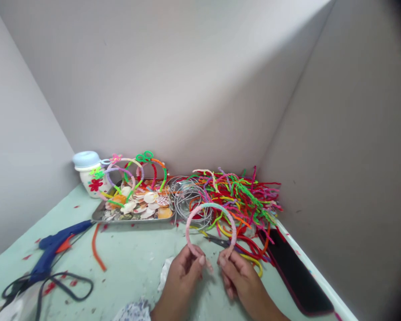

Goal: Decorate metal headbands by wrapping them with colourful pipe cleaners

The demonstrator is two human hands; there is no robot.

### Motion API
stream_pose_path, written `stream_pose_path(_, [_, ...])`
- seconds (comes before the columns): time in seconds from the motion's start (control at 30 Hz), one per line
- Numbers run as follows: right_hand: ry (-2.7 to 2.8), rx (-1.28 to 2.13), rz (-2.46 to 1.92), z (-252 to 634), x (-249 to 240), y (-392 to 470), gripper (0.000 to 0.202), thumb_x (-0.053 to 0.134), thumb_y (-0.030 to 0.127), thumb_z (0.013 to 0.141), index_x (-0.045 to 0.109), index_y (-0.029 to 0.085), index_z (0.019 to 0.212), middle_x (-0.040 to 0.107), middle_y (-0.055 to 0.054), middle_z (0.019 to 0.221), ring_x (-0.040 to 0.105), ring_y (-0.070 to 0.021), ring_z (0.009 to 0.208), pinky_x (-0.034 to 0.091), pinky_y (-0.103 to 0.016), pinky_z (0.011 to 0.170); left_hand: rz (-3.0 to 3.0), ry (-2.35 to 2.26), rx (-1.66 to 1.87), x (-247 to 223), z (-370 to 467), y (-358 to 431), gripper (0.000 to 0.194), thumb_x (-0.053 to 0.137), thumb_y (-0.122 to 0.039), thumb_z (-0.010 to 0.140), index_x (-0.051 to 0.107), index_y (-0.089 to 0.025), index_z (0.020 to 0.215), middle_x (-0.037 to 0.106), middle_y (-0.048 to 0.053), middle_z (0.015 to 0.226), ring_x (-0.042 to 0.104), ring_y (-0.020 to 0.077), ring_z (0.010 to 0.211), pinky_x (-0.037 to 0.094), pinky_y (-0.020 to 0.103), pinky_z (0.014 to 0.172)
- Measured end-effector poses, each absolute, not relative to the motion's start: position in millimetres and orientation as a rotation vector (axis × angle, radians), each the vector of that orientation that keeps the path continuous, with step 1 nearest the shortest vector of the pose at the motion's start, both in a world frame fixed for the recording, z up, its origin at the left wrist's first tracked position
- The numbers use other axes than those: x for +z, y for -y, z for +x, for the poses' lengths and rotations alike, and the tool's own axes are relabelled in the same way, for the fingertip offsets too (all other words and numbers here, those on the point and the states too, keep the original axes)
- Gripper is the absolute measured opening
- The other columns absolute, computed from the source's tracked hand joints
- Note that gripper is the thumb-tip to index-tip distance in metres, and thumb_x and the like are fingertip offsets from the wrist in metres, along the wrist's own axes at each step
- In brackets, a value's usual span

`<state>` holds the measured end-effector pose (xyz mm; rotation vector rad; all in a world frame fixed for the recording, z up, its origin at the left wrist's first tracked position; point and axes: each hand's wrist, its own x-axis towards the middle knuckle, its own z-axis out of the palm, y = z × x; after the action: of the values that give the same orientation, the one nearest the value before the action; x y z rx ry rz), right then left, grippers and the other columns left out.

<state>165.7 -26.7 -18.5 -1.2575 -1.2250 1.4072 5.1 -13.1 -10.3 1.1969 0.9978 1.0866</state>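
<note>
Between my two hands stands a headband wound in fuzzy pipe cleaner, pink and lilac with a mint green stretch at the top. My left hand is closed on its left end, thumb over fingers, and a short pink tip pokes out beyond the thumb. The right end sits pinched in my right hand. Behind the headband lie a coil of grey wire hoops and a pair of scissors, partly hidden by the band.
Finished-looking headbands stand in a metal tray of shells. A pipe cleaner heap fills the back right, near a black phone. A blue glue gun with a cord, an orange pipe cleaner and a lidded jar are left.
</note>
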Motion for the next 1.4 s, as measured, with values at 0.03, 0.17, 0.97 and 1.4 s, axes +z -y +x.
stream_pose_path(0.03, [1.245, 1.41, -1.25, 166, -19, 27, 0.036, 0.048, 0.054, 0.084, 0.047, 0.018, 0.081, 0.041, 0.009, 0.049, 0.036, -0.0056, 0.036, 0.028, -0.018, 0.038, 1.192, -0.994, 1.079, -10, 6, 14, 0.024, 0.059, -0.04, 0.079, 0.055, -0.017, 0.081, 0.056, 0.0, 0.068, 0.044, 0.011, 0.057, 0.034, 0.021, 0.053])
stream_pose_path(0.17, [1.318, 1.415, -1.232, 166, -21, 28, 0.034, 0.047, 0.052, 0.085, 0.047, 0.018, 0.081, 0.041, 0.008, 0.05, 0.036, -0.006, 0.038, 0.03, -0.018, 0.039, 1.232, -0.978, 1.009, -11, 7, 16, 0.022, 0.062, -0.036, 0.077, 0.056, -0.015, 0.08, 0.052, -0.001, 0.065, 0.043, 0.0102, 0.058, 0.033, 0.02, 0.055])
stream_pose_path(0.97, [1.448, 1.288, -1.23, 167, -8, 34, 0.026, 0.046, 0.041, 0.089, 0.049, 0.018, 0.077, 0.045, 0.006, 0.056, 0.039, -0.0074, 0.045, 0.031, -0.019, 0.046, 0.962, -1.129, 1.364, 1, -3, 3, 0.029, 0.058, -0.042, 0.08, 0.058, -0.018, 0.096, 0.055, -0.002, 0.074, 0.048, 0.0095, 0.063, 0.045, 0.017, 0.055])
stream_pose_path(1.4, [1.635, 0.775, -1.483, 176, 8, 29, 0.029, 0.042, 0.036, 0.09, 0.058, 0.018, 0.075, 0.051, 0.002, 0.058, 0.045, -0.0113, 0.052, 0.034, -0.021, 0.051, 0.892, -1.189, 1.306, 0, -7, -2, 0.034, 0.051, -0.049, 0.082, 0.059, -0.017, 0.08, 0.046, -0.003, 0.061, 0.037, 0.0072, 0.052, 0.038, 0.011, 0.04])
